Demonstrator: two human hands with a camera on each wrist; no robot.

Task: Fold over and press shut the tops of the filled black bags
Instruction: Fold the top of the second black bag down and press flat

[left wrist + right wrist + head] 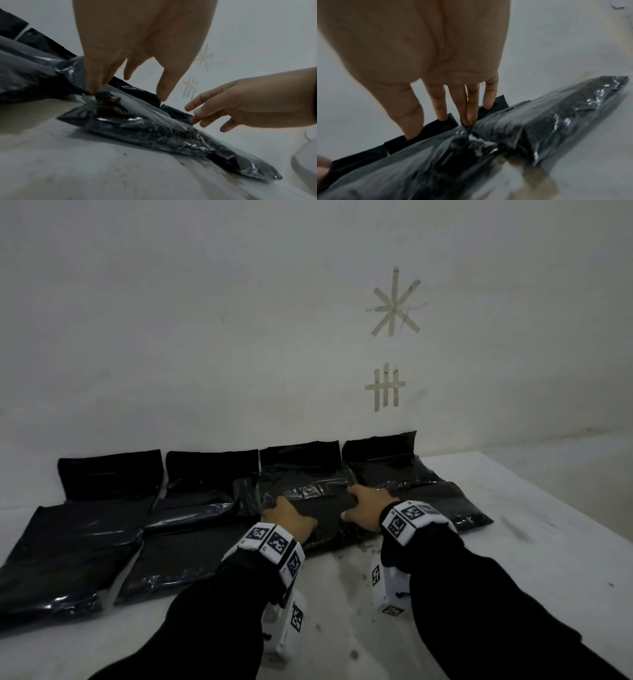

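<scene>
Four filled black bags lie in a row on the white table (513,542) against the wall (205,320). Both hands work the third bag (318,515), counting from the left, at about 12 o'clock from the person. Its top flap (299,455) stands up against the wall at the far end, like the flaps of the other three, so no top looks pressed shut yet.

The left hand (286,517) rests on the bag's left edge. In the left wrist view its fingers (93,81) reach down straight and dig into the crinkled film at the corner; I cannot tell whether they pinch it or only press. The right hand (366,508) lies at the bag's right edge, at about 1 o'clock, fingers extended and spread. In the right wrist view its fingertips (469,115) press into the seam between this bag and the fourth bag (428,494).

The main risk, as I judge it, is spillage. Dark crumbs (363,549) already lie on the table at the bag's near edge, so pressing on the filled body while the top is open could squeeze more out. The film looks slick and thin; fingertips digging at a corner may tear it or slip. Since the bags touch, pulling this flap over could also drag a neighbour's flap or trap it in the fold.
</scene>
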